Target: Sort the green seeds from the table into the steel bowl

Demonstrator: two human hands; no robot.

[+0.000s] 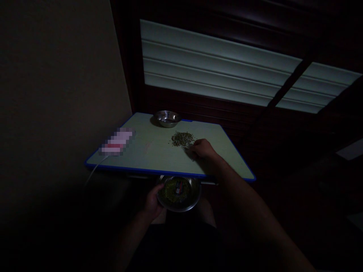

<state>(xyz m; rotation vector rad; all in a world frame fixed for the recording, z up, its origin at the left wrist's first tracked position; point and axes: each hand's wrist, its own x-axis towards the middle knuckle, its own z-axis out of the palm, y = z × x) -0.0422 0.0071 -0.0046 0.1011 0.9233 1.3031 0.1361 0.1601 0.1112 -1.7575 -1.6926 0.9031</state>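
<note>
My left hand (153,203) grips the left rim of a shiny metal bowl (193,202), held just below the table's front edge. Inside it lie small greenish grains or beans (170,190), with a dark label (179,187) showing in the middle. Over the tabletop, my right hand (203,148) is closed, fingertips down at the near right side of a loose pile of small dark grains or beans (181,138). Something pale shows at those fingertips, too dim to name.
A second metal bowl (167,120) stands at the back of the pale, blue-edged table (136,158). At the left lies a blurred-out pinkish object (117,141) with a white cable (95,169). A wall rises on the left; dark wood with slatted panels (210,60) stands behind.
</note>
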